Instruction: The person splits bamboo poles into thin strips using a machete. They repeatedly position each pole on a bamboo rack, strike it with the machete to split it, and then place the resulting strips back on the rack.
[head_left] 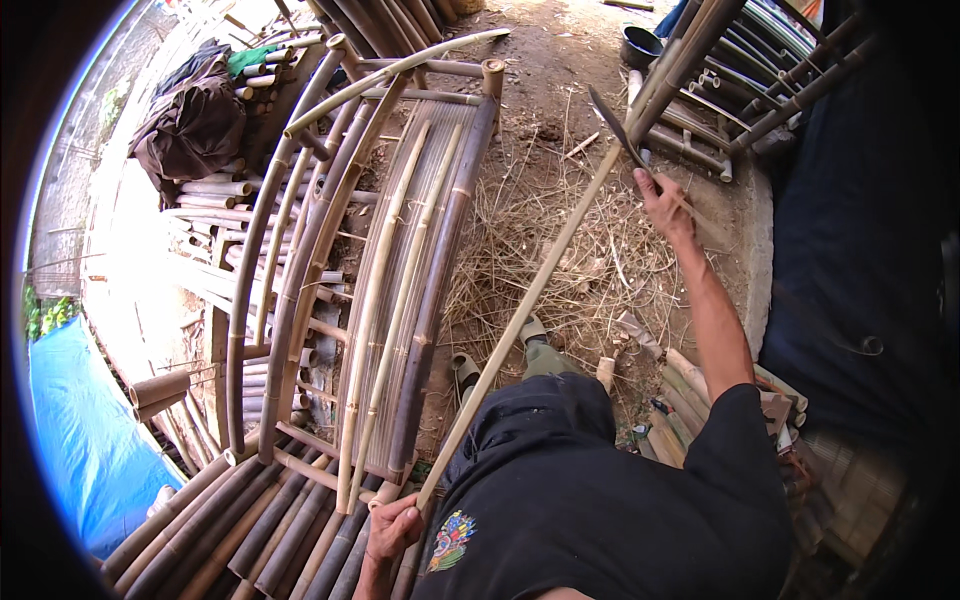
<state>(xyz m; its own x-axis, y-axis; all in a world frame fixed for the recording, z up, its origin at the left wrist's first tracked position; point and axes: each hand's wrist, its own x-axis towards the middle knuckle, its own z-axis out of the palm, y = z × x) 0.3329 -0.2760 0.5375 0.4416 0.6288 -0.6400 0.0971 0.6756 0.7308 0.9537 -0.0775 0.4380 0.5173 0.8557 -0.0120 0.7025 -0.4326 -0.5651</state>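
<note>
A long, pale bamboo strip (540, 278) runs slantwise from low by my body up to the right. My left hand (395, 525) is closed round its near end. My right hand (665, 205), arm stretched out, grips a machete whose dark curved blade (617, 128) lies against the strip's far end. The machete's handle is mostly hidden in my fingers. To the left of the strip stands a bamboo bench (425, 300) with a slatted surface, and two loose pale bamboo strips (385, 300) lie lengthwise on it.
Thin bamboo shavings (560, 240) litter the dirt floor ahead of my feet. A bamboo rack (690, 150) stands at the far right, near a black bucket (640, 45). Stacked bamboo poles (290, 530) lie at lower left beside a blue tarp (85, 430). Cut pieces (680, 400) lie by my right side.
</note>
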